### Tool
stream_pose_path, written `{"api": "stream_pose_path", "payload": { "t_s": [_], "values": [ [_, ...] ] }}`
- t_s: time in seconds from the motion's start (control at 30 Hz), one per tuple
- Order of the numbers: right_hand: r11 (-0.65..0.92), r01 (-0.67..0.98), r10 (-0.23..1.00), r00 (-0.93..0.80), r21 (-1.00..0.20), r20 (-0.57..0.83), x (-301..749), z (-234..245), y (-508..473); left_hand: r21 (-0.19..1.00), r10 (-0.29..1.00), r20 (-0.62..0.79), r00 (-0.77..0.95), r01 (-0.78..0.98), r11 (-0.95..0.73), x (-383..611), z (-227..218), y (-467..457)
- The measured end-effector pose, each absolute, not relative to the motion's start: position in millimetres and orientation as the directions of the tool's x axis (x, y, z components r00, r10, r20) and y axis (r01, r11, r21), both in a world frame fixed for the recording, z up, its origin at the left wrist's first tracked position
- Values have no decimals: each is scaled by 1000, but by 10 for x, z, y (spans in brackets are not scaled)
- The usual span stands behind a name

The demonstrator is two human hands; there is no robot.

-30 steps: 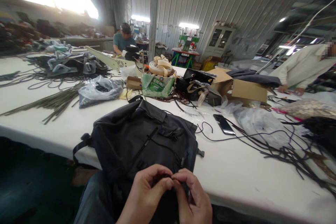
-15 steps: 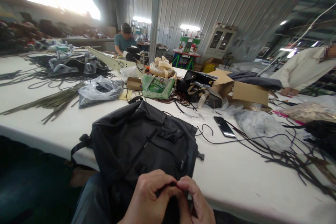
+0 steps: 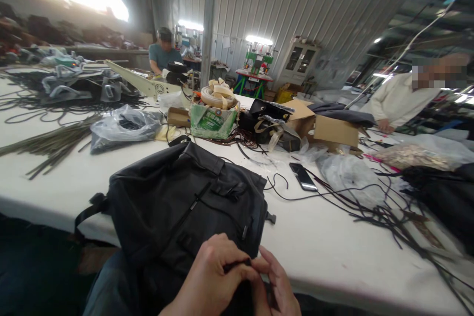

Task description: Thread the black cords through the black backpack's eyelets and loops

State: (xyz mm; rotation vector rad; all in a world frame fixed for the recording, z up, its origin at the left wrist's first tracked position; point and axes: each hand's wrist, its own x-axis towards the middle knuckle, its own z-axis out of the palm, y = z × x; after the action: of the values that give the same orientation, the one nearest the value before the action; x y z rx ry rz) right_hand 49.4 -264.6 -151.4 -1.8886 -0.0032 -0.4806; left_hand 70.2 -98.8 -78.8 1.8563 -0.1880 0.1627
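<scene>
A black backpack [image 3: 181, 202] lies on the white table [image 3: 326, 247], its near end hanging over the edge toward my lap. My left hand [image 3: 211, 281] and my right hand [image 3: 276, 286] meet at that near end, low in the view. Both pinch a thin black cord or strap end [image 3: 237, 265] at the bag's edge, fingertips pressed together. My fingers hide where the cord attaches. A webbing strap [image 3: 87, 210] sticks out from the bag's left side.
A phone [image 3: 302, 177] and tangled black cords [image 3: 374, 207] lie to the right. A green box of webbing rolls [image 3: 213, 118], cardboard boxes [image 3: 333, 131], plastic bags [image 3: 124, 126] and thin rods [image 3: 52, 145] crowd the far side. One person in white stands at right, another sits far back.
The view has swung slightly right and down, so everything shifted left. My hands dropped lower in frame and the left thumb now presses the black cord against the right fingers.
</scene>
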Motion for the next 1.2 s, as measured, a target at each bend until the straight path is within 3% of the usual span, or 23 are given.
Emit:
{"api": "stream_pose_path", "payload": {
  "t_s": [0.13,0.27,0.43,0.53,0.77,1.03,1.2],
  "values": [
    [-406,200,-284,900,-892,331,553,-1451,-2820,935,-71,285,956,-293,-202,776,-755,-1196],
    [-438,331,-274,837,-836,474,722,-1495,-3094,924,-145,320,936,-342,-171,953,-763,-1491],
    [-561,398,-206,782,-726,589,976,-1678,-3549,766,-426,245,871,-443,-465,1369,-804,-1873],
    [-625,376,-203,768,-685,607,1044,-1821,-3734,669,-521,167,837,-484,-564,1576,-917,-2074],
    [-690,252,-251,796,-678,551,995,-2051,-3791,639,-559,54,827,-459,-618,1742,-1237,-2285],
    [-826,371,-66,684,-425,726,1062,-2014,-3766,669,-540,16,842,-410,-620,1766,-1417,-2177],
    [-809,355,-93,709,-468,699,1078,-1939,-3774,667,-514,8,858,-388,-636,1769,-1485,-2146]
  ]
}}
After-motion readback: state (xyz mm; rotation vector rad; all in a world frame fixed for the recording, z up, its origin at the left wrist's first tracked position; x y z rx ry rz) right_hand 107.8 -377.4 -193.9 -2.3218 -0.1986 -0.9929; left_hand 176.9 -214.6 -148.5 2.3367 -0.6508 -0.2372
